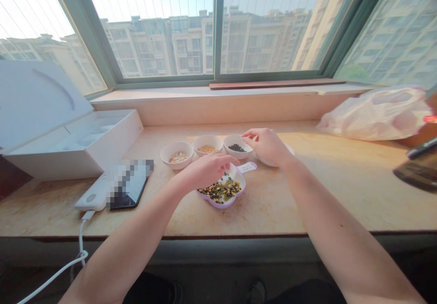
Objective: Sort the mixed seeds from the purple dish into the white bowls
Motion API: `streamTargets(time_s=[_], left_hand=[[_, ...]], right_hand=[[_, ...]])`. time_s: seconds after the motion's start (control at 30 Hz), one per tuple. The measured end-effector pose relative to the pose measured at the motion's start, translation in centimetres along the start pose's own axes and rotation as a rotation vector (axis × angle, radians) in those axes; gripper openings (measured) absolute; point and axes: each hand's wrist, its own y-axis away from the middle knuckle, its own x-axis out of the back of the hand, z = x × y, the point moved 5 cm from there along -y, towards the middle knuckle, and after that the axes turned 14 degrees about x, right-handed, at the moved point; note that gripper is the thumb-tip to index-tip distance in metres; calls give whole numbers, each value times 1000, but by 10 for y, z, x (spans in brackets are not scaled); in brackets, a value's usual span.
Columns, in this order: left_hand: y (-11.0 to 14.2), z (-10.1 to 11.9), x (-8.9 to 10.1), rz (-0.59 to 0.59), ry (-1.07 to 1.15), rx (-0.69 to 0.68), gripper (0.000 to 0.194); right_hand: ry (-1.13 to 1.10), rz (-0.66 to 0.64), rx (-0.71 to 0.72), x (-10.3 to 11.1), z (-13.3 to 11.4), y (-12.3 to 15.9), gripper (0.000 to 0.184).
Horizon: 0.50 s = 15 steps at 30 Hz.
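Purple-rimmed dish (222, 205) of mixed beans (223, 189) on counter (341, 195), left hand (211, 171) held over its far side, fingers bent, pinch cannot be told, right hand (268, 145) held beyond dish at black-bean bowl (236, 155), fingers curled, grip unclear, yellow-grain bowl (198, 152) and pale-flake bowl (176, 165) beyond dish, leftward

Toward the back left corner of the worktop (341, 195), an open white box (73, 160), lid raised. Nearer the front edge on that side, a white device (90, 198) with a round mark, beside a dark phone (133, 195); plugged into the device, a white cable (81, 235), down over the front edge. Near the back right corner, a white plastic bag (378, 115); toward the right edge, a dark object (418, 172), hard to name. Beyond the back edge, a reddish-brown strip (276, 84) on the windowsill (164, 95), a window (217, 31) and apartment buildings (191, 44).
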Motion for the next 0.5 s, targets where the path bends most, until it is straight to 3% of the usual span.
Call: streamTargets(time_s=[0.1,0.27,0.37,0.5], left_hand=[[-2,-5,8,143,38,15,49],[-3,-8,20,339,131,33,42],[-3,-7,21,365,141,28,40],[-3,-4,17,310,93,-10,36]], right_hand=[[-226,-52,26,-9,-18,2,25],[-738,-379,50,-39,-41,12,42],[-876,-464,15,-53,-44,17,45],[-963,-432,-51,-63,-41,19,50]])
